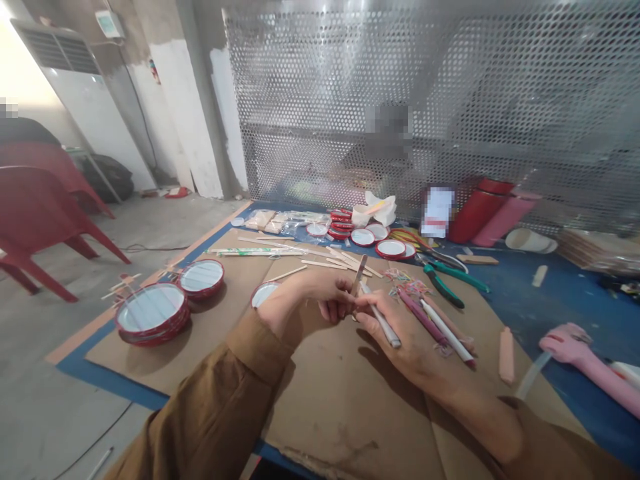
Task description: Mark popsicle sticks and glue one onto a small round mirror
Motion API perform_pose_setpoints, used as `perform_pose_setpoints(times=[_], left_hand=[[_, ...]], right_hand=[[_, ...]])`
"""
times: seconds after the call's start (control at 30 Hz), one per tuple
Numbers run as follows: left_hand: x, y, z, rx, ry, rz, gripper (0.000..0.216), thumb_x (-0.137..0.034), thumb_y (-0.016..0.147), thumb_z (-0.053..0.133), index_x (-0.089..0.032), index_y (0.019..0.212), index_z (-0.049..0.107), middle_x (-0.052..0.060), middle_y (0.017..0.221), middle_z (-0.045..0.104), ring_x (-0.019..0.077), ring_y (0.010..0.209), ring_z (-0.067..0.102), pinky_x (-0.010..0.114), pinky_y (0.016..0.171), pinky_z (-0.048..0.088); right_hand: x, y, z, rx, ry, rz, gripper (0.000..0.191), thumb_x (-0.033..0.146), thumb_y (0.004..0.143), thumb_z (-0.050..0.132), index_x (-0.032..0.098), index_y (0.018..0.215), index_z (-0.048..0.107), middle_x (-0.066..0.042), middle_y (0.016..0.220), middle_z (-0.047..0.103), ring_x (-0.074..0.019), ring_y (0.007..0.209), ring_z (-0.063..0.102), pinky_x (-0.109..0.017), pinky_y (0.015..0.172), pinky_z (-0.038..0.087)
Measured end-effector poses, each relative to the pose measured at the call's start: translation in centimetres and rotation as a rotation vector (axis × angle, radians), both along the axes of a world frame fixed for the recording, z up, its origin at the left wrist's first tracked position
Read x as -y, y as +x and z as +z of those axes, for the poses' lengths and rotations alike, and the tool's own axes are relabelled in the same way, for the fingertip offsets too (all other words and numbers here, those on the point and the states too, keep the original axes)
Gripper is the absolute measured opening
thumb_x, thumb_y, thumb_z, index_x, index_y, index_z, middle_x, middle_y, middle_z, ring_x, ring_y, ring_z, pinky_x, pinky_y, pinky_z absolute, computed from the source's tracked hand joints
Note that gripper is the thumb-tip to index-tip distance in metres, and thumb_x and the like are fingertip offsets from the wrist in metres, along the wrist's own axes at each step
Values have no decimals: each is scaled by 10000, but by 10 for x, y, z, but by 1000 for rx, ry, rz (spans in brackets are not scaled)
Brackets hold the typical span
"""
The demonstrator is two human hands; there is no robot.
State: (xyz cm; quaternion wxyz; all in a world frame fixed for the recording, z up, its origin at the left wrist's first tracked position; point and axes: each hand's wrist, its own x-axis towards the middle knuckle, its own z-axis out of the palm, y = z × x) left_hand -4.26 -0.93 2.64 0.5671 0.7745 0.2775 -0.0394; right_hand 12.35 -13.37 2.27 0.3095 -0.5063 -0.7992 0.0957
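Note:
My left hand [334,298] is closed around a thin flat craft stick [359,273], which points up and away above the cardboard [345,407]. Close beside it, my right hand [400,337] grips a white marker pen [385,323] between thumb and fingers. The two hands nearly touch, and the lower end of the stick is hidden by the fingers. Behind my left wrist, a red-rimmed round lid [263,293] is partly covered. Loose craft sticks [325,264] lie beyond my hands. Right of them are colored rubber bands [407,283] and more pens [443,327].
Stacked red-rimmed lids with sticks [150,310] stand at left. Green-handled pliers [445,287], a phone [437,212], a red bottle [483,210] and a pink inflatable-looking object [590,360] lie to the right. A perforated metal panel [320,100] rises behind. A red chair [45,220] stands left.

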Motion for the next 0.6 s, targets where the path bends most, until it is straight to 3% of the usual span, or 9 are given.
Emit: perform_pose_setpoints(times=[0.17,0.47,0.6], left_hand=[[-1,0,1,1,-2,-39,133,-211,899,485,-162,823,583,-16,656,603,96,548,605,247,587,541],[2,0,2,-10,0,12,88,-210,883,522,-161,847,585,-9,658,615,105,573,616,239,588,534],[1,-1,0,3,-11,16,116,-243,893,541,-153,848,599,5,652,619,121,581,622,263,606,539]], right_hand=[[5,-1,6,51,31,-4,97,234,939,539,231,1012,602,-32,919,686,-169,823,667,-277,762,539],[-2,1,-3,-8,34,36,152,245,946,524,241,1082,594,-57,1021,702,-211,959,677,-337,838,542],[-1,0,-2,2,17,11,125,253,953,521,231,1046,603,-52,970,704,-200,888,681,-313,780,546]])
